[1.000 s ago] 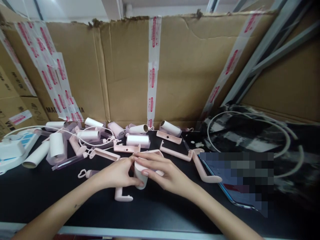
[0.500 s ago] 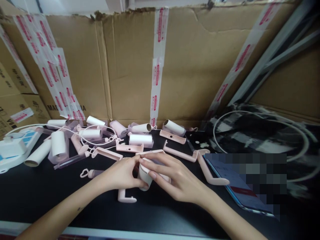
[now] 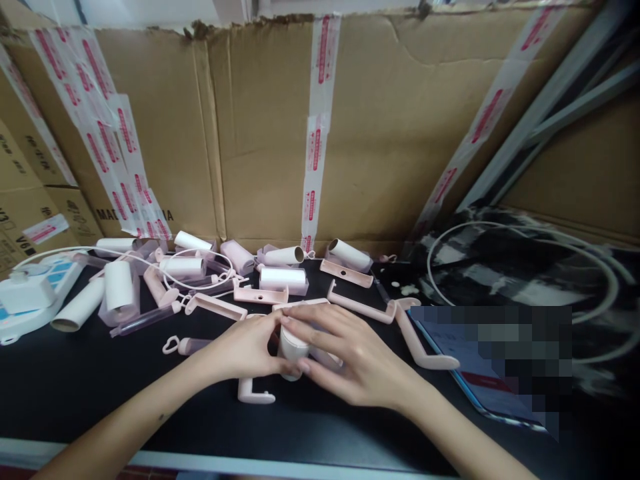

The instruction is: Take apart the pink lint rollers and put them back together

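Note:
Between my fingers stands a white sticky-paper roll [image 3: 293,347], its top end turned up toward the camera. My left hand [image 3: 253,347] holds it from the left, thumb low and index finger near its top. From the right, my right hand [image 3: 350,357] curls over it, its fingertips at the roll's top and side. A pink L-shaped bracket [image 3: 256,398] lies under my left hand, partly covered. Behind my right hand, another pink part and a translucent cover [image 3: 325,357] are mostly hidden by the fingers.
White rolls [image 3: 119,287] in translucent covers, pink brackets [image 3: 360,307] and heart-looped clear handles [image 3: 193,346] lie scattered along the back. A power strip [image 3: 37,300] with a white cable stands at left. A phone [image 3: 480,380] lies at right. A cardboard wall [image 3: 260,133] rises behind.
The roll has tilted slightly, so its top end shows differently between my fingers. Both hands keep nearly the same place around it. The view has shifted very slightly.

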Demonstrator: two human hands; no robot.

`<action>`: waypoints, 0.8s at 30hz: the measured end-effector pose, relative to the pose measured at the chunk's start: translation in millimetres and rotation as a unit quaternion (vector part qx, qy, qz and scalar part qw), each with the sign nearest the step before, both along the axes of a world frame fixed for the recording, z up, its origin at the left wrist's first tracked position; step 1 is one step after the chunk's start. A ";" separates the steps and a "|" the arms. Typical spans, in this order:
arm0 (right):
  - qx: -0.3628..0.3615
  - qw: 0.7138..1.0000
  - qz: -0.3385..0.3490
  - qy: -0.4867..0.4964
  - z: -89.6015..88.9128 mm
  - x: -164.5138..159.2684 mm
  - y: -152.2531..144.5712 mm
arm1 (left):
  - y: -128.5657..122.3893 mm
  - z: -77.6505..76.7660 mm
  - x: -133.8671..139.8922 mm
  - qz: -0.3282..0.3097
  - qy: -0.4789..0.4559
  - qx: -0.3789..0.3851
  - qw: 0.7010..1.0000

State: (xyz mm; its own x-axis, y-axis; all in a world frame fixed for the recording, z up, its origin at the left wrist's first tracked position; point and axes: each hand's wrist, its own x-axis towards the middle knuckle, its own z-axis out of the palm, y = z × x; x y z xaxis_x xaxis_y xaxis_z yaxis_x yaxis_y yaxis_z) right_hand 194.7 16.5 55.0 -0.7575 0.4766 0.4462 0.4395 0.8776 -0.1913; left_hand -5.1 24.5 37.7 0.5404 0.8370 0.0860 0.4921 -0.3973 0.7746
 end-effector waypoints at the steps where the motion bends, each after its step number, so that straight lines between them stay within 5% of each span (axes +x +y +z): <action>1: 0.003 1.000 0.001 0.001 -1.3 -0.5 0.3 | -1.1 1.3 -0.5 -0.001 0.005 0.007 1.000; 7: -0.111 0.989 0.030 0.090 2.7 4.2 2.2 | -7.9 11.8 -2.9 0.004 -0.018 0.030 0.999; 10: -0.130 0.983 -0.021 0.127 12.0 19.4 9.5 | -8.3 21.3 -7.7 -0.007 -0.008 0.021 1.000; 15: -0.097 0.980 -0.126 -0.124 4.1 38.8 32.7 | -5.3 33.1 -19.0 0.012 -0.093 -0.041 0.995; 19: -0.107 0.978 -0.087 -0.160 -9.9 34.0 47.2 | -4.4 26.2 -17.5 -0.015 -0.340 -0.244 0.908; 22: -0.108 0.990 -0.062 -0.072 -7.5 32.6 48.4 | -6.0 18.4 -9.6 -0.046 -0.439 -0.343 0.829; 24: -0.148 0.986 -0.072 0.036 -1.1 33.1 45.0 | -7.4 14.3 -3.1 -0.025 -0.457 -0.371 0.808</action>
